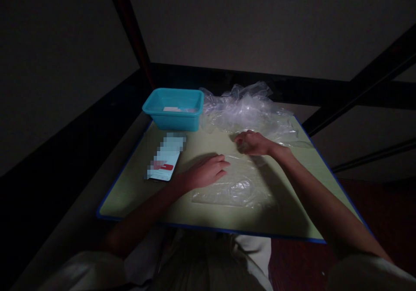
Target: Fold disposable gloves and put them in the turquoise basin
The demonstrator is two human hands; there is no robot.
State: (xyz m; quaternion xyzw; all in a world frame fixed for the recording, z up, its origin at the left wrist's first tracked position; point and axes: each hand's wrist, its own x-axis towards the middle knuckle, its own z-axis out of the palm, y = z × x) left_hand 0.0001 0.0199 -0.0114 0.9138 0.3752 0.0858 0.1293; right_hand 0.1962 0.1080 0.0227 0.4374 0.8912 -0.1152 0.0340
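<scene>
A filmy, crinkled clear plastic bag lies flat at six o'clock on the blue-edged table, stretching longest from nine to three; I can't tell its mouth. At its ten o'clock, the left hand rests, fingers loosely parted, clasping nothing. At one, the right hand curls; whether it pinches film, I can't tell.

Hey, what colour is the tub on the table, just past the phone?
The tub is turquoise blue, seen in the head view.
</scene>
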